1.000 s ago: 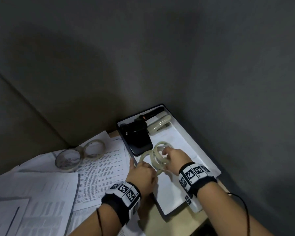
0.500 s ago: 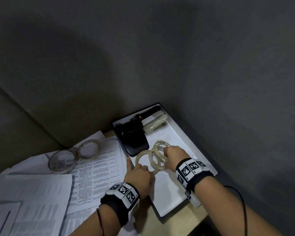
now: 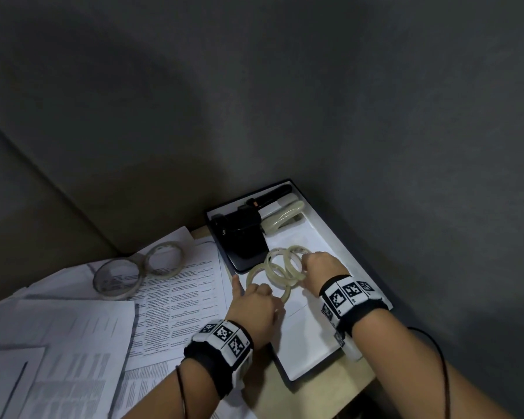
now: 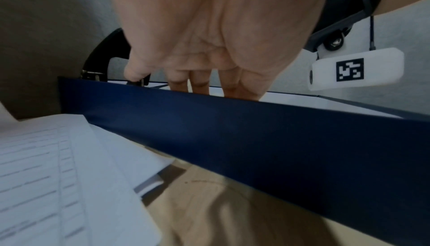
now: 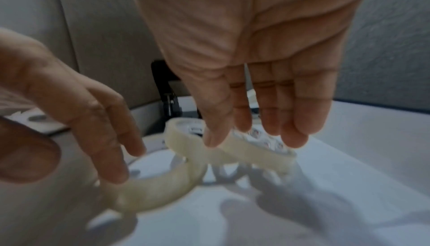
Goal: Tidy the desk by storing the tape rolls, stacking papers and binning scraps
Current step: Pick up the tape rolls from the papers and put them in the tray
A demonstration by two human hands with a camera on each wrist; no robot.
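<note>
Several pale tape rolls (image 3: 285,275) lie overlapping in the dark-rimmed tray (image 3: 303,337). My left hand (image 3: 259,293) reaches over the tray's blue wall (image 4: 232,139). Its fingers (image 5: 111,148) and thumb hold the lowest roll (image 5: 158,189). My right hand (image 3: 307,263) pinches a tilted roll (image 5: 232,150) by its rim. That roll leans on the others. Two more rolls, one larger (image 3: 115,295) and one smaller (image 3: 164,273), lie on the printed papers (image 3: 179,297) at the left.
A black hole punch (image 3: 242,237), a pale stapler (image 3: 282,219) and a dark pen (image 3: 273,195) fill the tray's far end. Loose sheets (image 3: 58,343) overlap across the desk's left side. Grey walls close in behind and to the right.
Both hands stay at the rolls in the tray. The rolls have shifted only slightly.
</note>
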